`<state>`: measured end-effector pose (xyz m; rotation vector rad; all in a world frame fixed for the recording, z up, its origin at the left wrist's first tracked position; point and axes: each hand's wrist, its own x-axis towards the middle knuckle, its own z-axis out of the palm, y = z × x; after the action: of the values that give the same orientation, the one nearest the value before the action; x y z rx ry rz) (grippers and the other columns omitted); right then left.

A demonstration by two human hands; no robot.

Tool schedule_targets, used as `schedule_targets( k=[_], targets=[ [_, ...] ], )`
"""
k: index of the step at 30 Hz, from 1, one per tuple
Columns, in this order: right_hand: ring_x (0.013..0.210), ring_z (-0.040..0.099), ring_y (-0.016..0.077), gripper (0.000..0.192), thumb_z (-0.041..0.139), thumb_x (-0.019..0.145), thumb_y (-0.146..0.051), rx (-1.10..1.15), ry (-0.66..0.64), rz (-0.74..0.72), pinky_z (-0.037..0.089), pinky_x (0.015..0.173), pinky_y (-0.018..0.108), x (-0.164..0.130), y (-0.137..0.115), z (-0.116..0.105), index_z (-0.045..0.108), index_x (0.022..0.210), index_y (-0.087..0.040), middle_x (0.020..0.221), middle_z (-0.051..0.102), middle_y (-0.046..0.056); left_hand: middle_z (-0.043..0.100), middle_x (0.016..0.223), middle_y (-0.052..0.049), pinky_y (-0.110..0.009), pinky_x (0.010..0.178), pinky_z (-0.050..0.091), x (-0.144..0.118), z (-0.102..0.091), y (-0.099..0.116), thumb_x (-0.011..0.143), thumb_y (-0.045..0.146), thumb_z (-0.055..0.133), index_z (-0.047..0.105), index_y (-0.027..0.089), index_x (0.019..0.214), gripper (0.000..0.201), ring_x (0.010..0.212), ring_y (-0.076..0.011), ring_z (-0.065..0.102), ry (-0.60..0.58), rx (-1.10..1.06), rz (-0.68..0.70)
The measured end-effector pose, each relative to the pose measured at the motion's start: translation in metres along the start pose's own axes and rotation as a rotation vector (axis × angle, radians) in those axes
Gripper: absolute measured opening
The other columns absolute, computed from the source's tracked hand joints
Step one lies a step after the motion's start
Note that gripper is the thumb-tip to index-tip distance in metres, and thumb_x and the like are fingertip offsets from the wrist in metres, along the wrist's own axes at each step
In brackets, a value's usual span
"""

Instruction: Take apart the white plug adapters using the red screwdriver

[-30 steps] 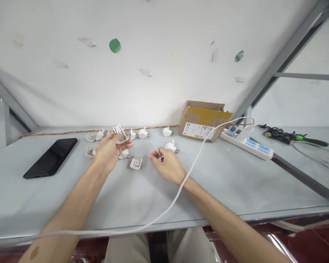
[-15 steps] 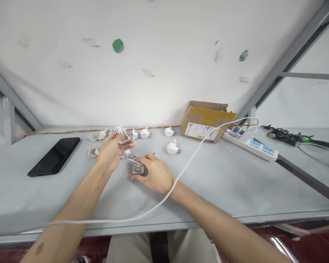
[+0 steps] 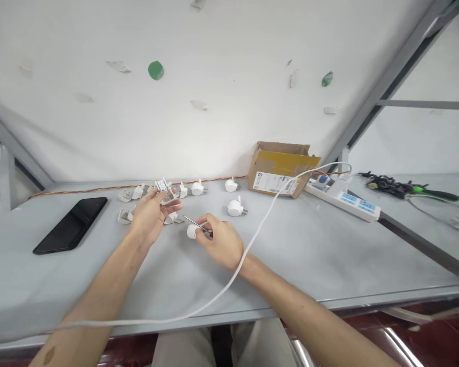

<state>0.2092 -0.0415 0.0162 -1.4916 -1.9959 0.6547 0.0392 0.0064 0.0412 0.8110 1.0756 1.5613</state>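
Observation:
My left hand [image 3: 150,216] holds an opened white plug part [image 3: 166,192] with metal prongs, raised just above the grey table [image 3: 290,255]. My right hand [image 3: 221,240] grips a small screwdriver [image 3: 194,223] with a thin metal shaft and also pinches a white plug cover [image 3: 192,232] at its fingertips. Several more white plug parts [image 3: 235,207] lie scattered on the table around and behind both hands.
A black phone [image 3: 71,224] lies at the left. A white cable [image 3: 268,216] runs from a power strip [image 3: 342,200] across my right forearm. A cardboard box [image 3: 281,168] stands at the back by the wall. Dark tools [image 3: 401,189] lie far right.
My right hand reached left to a white plug cover on the table and picked it up while keeping the screwdriver. My left hand stayed nearly still with its plug part.

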Motion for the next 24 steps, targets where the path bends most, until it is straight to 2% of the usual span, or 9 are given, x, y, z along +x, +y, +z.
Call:
schedule_targets(
  k=[7,14,17,20,24],
  targets=[
    [0.063,0.057,0.0138,0.027,0.048,0.087,-0.036,-0.170,0.063,-0.005,0.028,0.056,0.026,0.002,0.002,-0.003,0.061,0.070,-0.019,0.074,0.068,0.003,0.067,0.093,-0.008,-0.033,0.065,0.060,0.000,0.000,-0.001,0.075,0.012,0.061,0.061,0.013,0.078,0.003,0.068,-0.0172,0.068,-0.005,0.002,0.000],
    [0.055,0.050,0.0124,0.038,0.042,0.089,-0.035,-0.189,0.014,0.016,0.023,0.052,0.027,0.004,0.010,-0.006,0.054,0.058,-0.019,0.061,0.060,0.002,0.067,0.092,-0.007,-0.031,0.064,0.060,-0.001,0.000,0.000,0.075,0.012,0.060,0.060,0.013,0.077,0.002,0.068,-0.0163,0.068,-0.001,0.021,-0.013],
    [0.057,0.052,0.0125,0.031,0.044,0.088,-0.038,-0.100,-0.023,0.068,0.026,0.052,0.025,0.005,0.012,-0.009,0.056,0.066,-0.019,0.065,0.063,0.002,0.067,0.093,-0.008,-0.031,0.062,0.059,-0.001,0.000,0.000,0.075,0.012,0.061,0.061,0.013,0.078,0.003,0.068,-0.0166,0.068,-0.002,0.019,-0.013],
    [0.068,0.059,0.0141,0.019,0.052,0.083,-0.036,0.012,-0.030,0.105,0.034,0.057,0.023,0.006,0.013,-0.012,0.059,0.087,-0.019,0.078,0.068,0.003,0.067,0.094,-0.008,-0.031,0.062,0.059,-0.002,0.000,0.000,0.074,0.013,0.061,0.061,0.013,0.079,0.005,0.069,-0.0166,0.068,-0.013,0.032,-0.008],
    [0.072,0.063,0.0158,0.027,0.053,0.082,-0.031,0.055,-0.032,0.115,0.038,0.060,0.024,0.007,0.017,-0.011,0.057,0.104,-0.017,0.081,0.070,0.003,0.067,0.097,-0.008,-0.031,0.062,0.059,-0.004,0.002,0.001,0.074,0.013,0.061,0.061,0.013,0.080,0.006,0.069,-0.0163,0.068,-0.019,0.057,-0.010]
  ],
)
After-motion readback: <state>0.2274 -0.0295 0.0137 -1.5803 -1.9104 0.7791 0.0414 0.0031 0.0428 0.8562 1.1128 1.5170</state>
